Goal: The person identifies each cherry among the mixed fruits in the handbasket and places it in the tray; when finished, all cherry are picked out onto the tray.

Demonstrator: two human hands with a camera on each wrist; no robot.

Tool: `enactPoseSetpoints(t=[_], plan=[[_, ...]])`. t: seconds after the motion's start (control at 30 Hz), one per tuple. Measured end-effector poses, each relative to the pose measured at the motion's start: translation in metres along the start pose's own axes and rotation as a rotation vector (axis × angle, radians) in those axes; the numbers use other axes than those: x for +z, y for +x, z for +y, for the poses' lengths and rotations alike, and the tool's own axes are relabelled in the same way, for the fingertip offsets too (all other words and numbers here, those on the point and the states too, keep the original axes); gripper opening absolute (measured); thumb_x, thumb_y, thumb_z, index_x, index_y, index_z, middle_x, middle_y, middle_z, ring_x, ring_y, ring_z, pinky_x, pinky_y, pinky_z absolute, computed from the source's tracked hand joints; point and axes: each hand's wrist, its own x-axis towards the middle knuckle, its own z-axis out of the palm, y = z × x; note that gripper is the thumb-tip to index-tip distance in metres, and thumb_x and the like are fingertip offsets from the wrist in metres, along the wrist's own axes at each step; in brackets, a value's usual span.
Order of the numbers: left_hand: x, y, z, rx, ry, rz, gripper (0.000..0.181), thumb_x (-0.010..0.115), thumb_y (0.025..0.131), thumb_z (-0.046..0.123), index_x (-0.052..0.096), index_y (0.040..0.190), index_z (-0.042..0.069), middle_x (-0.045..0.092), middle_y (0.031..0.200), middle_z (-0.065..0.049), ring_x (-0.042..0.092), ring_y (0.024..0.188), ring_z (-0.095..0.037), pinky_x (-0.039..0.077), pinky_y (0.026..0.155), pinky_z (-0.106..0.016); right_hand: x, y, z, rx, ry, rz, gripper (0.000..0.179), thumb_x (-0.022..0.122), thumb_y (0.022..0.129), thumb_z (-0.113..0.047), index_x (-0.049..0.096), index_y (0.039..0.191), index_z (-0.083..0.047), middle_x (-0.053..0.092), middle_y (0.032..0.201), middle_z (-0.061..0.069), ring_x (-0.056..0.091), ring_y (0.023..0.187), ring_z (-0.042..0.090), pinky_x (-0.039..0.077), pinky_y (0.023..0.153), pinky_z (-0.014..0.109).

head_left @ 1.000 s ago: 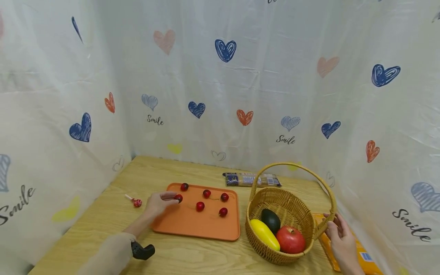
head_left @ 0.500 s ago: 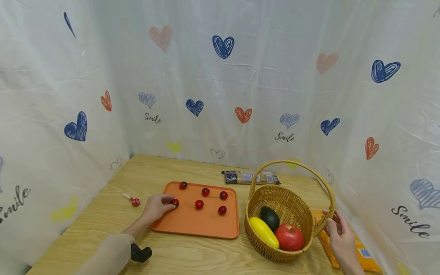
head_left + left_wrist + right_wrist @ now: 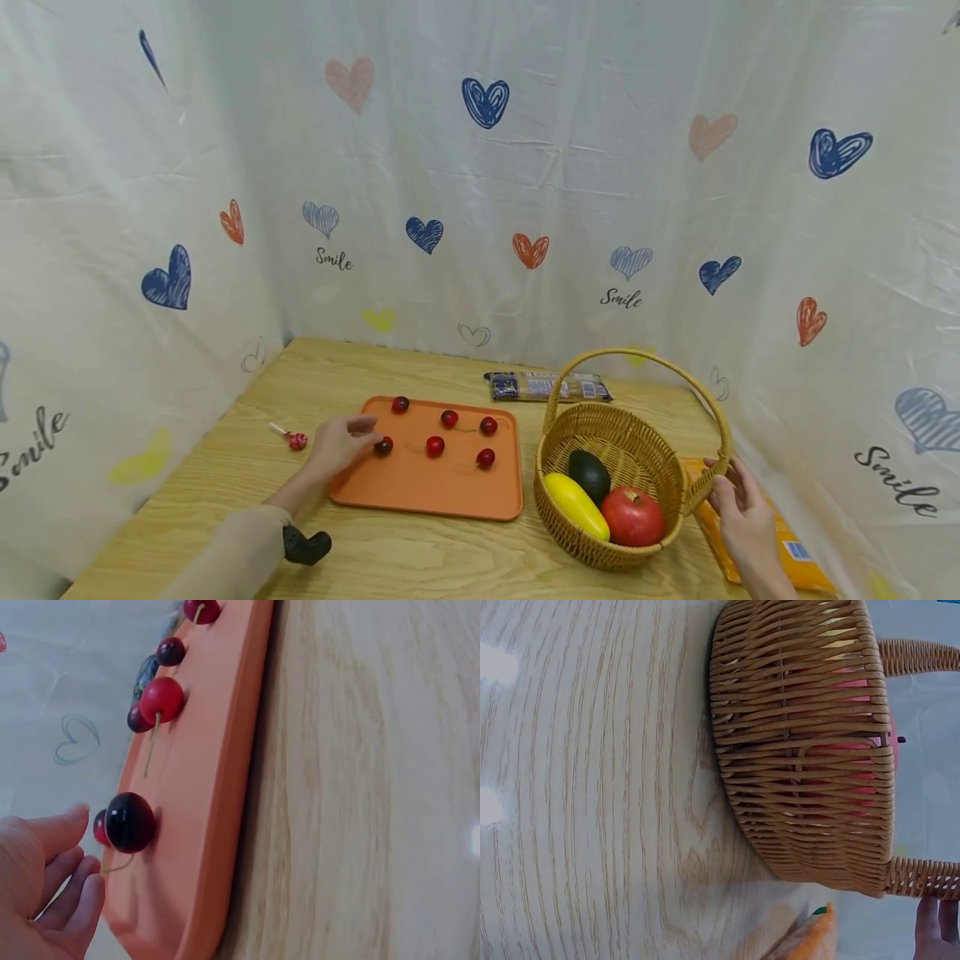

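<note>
On the orange tray (image 3: pixel 420 492) lie several red cherries with thin stems. My left hand (image 3: pixel 339 446) is over the tray's left side, its fingers loosely bent and holding nothing. Right in front of its fingertips sits a dark red cherry (image 3: pixel 130 823), with a small gap showing in the left wrist view. At the right, my right hand (image 3: pixel 746 521) holds the wicker basket (image 3: pixel 551 521) at the lower right end of its arched handle (image 3: pixel 637 358), thumb in front. Inside the basket are a yellow elongated fruit (image 3: pixel 576 507), a dark green avocado (image 3: pixel 589 475) and a red pomegranate (image 3: pixel 633 517).
A wrapped lollipop (image 3: pixel 292 437) lies left of the tray. Behind the basket is a long clear-and-blue packet (image 3: pixel 540 387). An orange packet (image 3: pixel 780 550) lies partly under my right hand. Heart-printed curtains (image 3: pixel 480 183) enclose the wooden table (image 3: pixel 420 558).
My left fingers held a cherry above the tray; it came down onto the tray, and the hand has let go and drawn slightly left. My right hand has stayed at the basket handle.
</note>
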Motion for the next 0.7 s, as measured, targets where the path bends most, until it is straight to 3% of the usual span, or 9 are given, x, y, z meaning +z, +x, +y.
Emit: enactPoseSetpoints(t=[0.23,0.5,0.7], plan=[[0.019,0.007,0.016,0.056,-0.046,-0.002,0.032,0.073,0.082,0.007,0.067,0.111,-0.005,0.067,0.106,-0.017,0.065,0.093,-0.029,0.054,0.077,-0.037,0.014,-0.009,-0.028,0.026,-0.056,-0.007,0.055,0.044,0.101,-0.025,0.025,0.148,-0.003,0.048,0.119,-0.011,0.048,0.103,-0.012,0.045,0.078,0.007],[0.057,0.015,0.057,0.047,-0.143,-0.096,0.033,0.073,0.084,0.014,0.068,0.115,0.003,0.067,0.109,-0.013,0.064,0.097,-0.024,0.054,0.078,-0.036,0.033,-0.008,-0.036,0.021,-0.112,-0.006,0.051,0.042,0.102,-0.024,0.028,0.143,0.003,0.047,0.119,-0.011,0.047,0.104,-0.013,0.044,0.081,0.008],[0.075,0.017,0.091,0.133,-0.199,-0.150,0.031,0.073,0.084,0.014,0.069,0.114,0.007,0.067,0.109,-0.010,0.064,0.097,-0.024,0.055,0.076,-0.034,0.038,-0.006,-0.035,-0.014,-0.091,-0.013,0.049,0.041,0.102,-0.023,0.030,0.143,0.001,0.048,0.122,0.001,0.048,0.106,-0.011,0.045,0.082,0.010]])
